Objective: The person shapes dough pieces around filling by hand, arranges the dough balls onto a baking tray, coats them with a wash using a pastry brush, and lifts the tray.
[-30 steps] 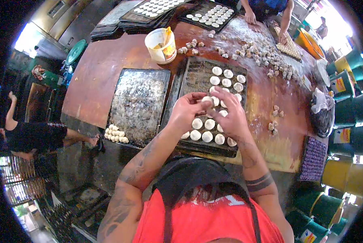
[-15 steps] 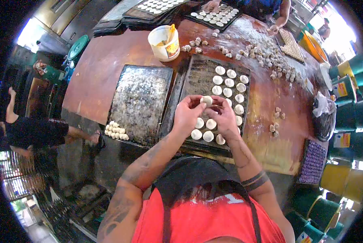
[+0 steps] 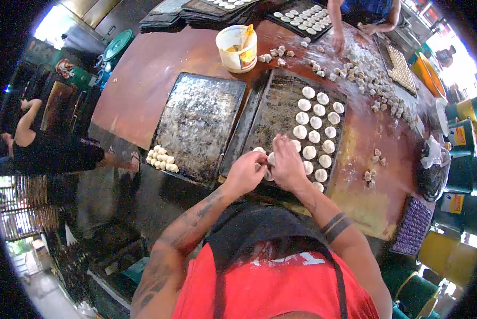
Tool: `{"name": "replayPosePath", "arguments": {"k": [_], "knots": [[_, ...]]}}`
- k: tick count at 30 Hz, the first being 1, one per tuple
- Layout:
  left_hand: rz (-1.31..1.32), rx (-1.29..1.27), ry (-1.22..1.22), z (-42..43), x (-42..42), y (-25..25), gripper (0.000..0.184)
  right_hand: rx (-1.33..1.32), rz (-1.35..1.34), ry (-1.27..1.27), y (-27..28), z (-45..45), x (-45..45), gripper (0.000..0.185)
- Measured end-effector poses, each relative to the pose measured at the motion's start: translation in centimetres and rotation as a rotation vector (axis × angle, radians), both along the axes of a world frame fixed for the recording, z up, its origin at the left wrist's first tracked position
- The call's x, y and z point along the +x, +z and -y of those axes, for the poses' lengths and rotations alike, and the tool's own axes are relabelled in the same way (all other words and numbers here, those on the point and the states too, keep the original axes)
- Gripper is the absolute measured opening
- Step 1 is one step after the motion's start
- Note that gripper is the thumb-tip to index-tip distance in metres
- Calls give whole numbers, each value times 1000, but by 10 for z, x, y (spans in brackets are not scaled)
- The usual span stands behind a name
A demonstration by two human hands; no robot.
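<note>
The middle of the room is filled by a big reddish-brown table point(image 3: 127, 106). Bright white light is let in at the top left point(image 3: 52, 24) and the far right point(image 3: 466, 61). At the lower left, thin lines of light are let through a slat wall point(image 3: 21, 208). The dark floor point(image 3: 103, 207) is partly seen. Green and yellow drums point(image 3: 435, 252) are lined up on the right.
</note>
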State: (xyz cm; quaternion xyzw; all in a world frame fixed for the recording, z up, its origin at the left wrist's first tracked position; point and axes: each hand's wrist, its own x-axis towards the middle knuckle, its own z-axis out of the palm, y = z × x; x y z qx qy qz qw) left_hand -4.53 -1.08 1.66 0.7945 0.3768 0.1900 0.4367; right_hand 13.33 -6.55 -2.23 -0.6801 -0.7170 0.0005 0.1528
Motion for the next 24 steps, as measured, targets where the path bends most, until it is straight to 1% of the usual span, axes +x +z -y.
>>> {"name": "replayPosePath", "arguments": {"k": [1, 2, 4, 6, 7, 8, 9, 10, 11, 14, 15, 17, 19, 20, 22, 23, 24], "knots": [[-15, -42, 25, 0, 1, 5, 18, 39, 173, 73, -5, 4, -3, 45], [-30, -15, 53, -6, -4, 4, 17, -53, -51, 4, -8, 1, 8, 45], [-58, 38, 111, -24, -30, -6, 17, -242, -497, -130, 12, -9, 35, 44], [-233, 208, 249, -53, -76, -12, 18, 80, -571, -371, 37, 8, 86, 40], [-337, 234, 342, -71, -106, -25, 16, 246, -444, -426, 17, 24, 124, 32], [-560, 290, 406, -83, -133, -26, 15, 223, -216, -525, 10, 46, 156, 30], [-761, 332, 364, -100, -166, -39, 14, 50, -113, -711, 17, 70, 178, 29], [-923, 393, 435, -89, -167, -6, 15, -80, -19, -881, 12, 94, 192, 32], [-1077, 442, 471, -97, -194, -37, 14, -216, 75, -1044, 2, 118, 205, 36], [-1176, 557, 341, -94, -190, -9, 14, -95, 262, -696, -36, 180, 245, 36], [-1155, 608, 346, -98, -192, -12, 12, -82, 253, -732, -45, 186, 254, 35], [-1218, 489, 253, -106, -193, -10, 11, -56, 234, -807, -56, 198, 266, 34], [-1254, 387, 169, -112, -188, 0, 10, -56, 196, -727, -54, 205, 271, 30], [-1269, 404, 141, -116, -188, -2, 10, -54, 179, -687, -52, 208, 275, 28], [-1300, 428, 87, -123, -192, -14, 11, -62, 167, -766, -36, 201, 266, 27], [-1343, 381, 103, -129, -191, -19, 13, -62, 163, -799, -29, 192, 266, 27], [-1200, 336, 167, -134, -183, -21, 14, 67, -314, -824, -37, 181, 270, 28]]}}
